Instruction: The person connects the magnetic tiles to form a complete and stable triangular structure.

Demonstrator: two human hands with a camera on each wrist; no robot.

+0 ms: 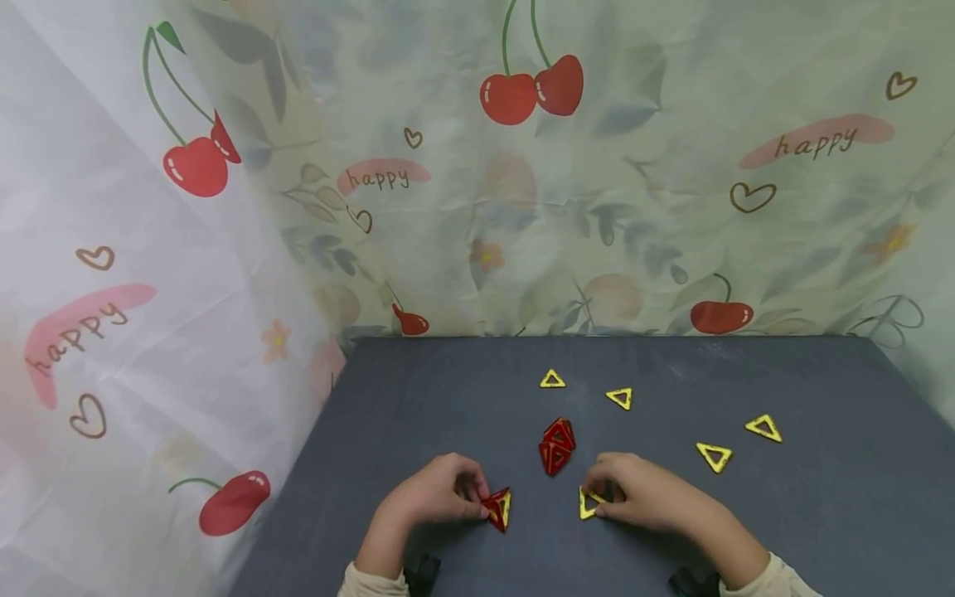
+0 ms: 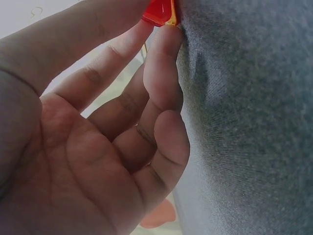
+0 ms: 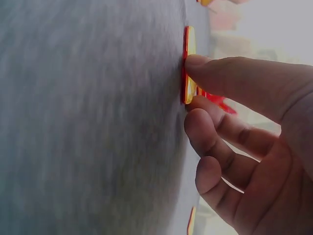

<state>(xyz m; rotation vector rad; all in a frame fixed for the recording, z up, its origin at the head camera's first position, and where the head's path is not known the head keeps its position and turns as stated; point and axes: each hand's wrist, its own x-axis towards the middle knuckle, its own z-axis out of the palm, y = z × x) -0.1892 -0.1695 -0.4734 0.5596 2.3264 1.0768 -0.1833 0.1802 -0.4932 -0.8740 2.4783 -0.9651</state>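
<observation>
In the head view my left hand (image 1: 438, 497) pinches a small red and yellow piece (image 1: 506, 504) built of triangles, low over the dark table. Its thumb and fingertips hold the red part (image 2: 159, 12) in the left wrist view, with the other fingers curled below. My right hand (image 1: 643, 493) pinches a flat yellow triangle frame (image 1: 584, 506) between thumb and fingers, a short way to the right. The right wrist view shows that triangle edge-on (image 3: 190, 41), close to the table surface, with red along its side. Just beyond the hands lie joined red triangles (image 1: 555, 456).
Several loose yellow triangle frames lie on the dark table (image 1: 418, 398): one at the back (image 1: 552, 385), one beside it (image 1: 628, 398), and two on the right, a nearer one (image 1: 714, 448) and a farther one (image 1: 764, 435). A printed curtain (image 1: 462, 240) closes off the back and left.
</observation>
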